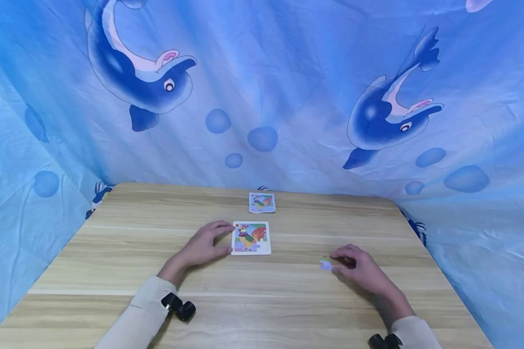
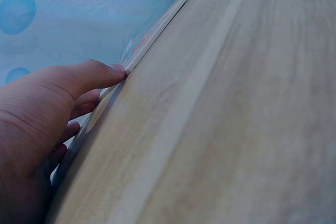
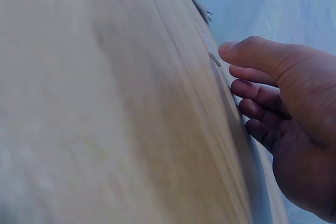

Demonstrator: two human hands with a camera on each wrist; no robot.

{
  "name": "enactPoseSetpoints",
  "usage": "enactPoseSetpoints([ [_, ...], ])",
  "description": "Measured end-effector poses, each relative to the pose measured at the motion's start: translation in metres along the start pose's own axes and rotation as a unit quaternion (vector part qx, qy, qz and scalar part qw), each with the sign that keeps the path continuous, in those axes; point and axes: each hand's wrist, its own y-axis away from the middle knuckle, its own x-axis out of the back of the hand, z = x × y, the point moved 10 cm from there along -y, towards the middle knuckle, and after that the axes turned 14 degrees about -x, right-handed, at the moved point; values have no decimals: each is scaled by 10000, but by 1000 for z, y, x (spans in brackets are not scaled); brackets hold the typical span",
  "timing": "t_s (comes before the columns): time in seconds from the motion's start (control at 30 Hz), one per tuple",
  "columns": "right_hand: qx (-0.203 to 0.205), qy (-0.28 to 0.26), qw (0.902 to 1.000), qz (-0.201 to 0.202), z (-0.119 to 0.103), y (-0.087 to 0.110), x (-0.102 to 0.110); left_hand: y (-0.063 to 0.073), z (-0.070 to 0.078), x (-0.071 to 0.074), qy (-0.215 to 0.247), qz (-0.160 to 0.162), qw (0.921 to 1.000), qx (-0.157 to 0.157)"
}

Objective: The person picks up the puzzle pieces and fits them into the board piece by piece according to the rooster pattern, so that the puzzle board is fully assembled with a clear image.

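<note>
A framed rooster puzzle (image 1: 251,238) with a white border lies flat on the table; its lower right part shows bare white backing. My left hand (image 1: 205,245) rests at its left side, thumb by the lower left corner and fingertips by the upper left one. In the left wrist view the thumb (image 2: 113,72) touches the board's edge. Farther right lies a small green and lilac puzzle piece (image 1: 325,264). The right hand (image 1: 361,269) is beside that piece, thumb and forefinger apart at its right edge. Its other fingers (image 3: 257,93) curl loosely in the right wrist view.
Behind the puzzle lies a small picture card (image 1: 262,202) with the same rooster. All of this is on a wood-grain table (image 1: 262,300). A blue curtain (image 1: 305,87) printed with dolphins hangs along its back edge and both sides.
</note>
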Motion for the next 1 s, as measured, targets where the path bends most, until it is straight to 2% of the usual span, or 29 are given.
enactPoseSetpoints([
  [0.33,300,-6,9995,19,-2,5,-3,0,2,-1,-19,-64,10000,56],
  [1.0,296,183,9991,235,-3,0,-3,-1,-1,-1,13,11,10000,19],
])
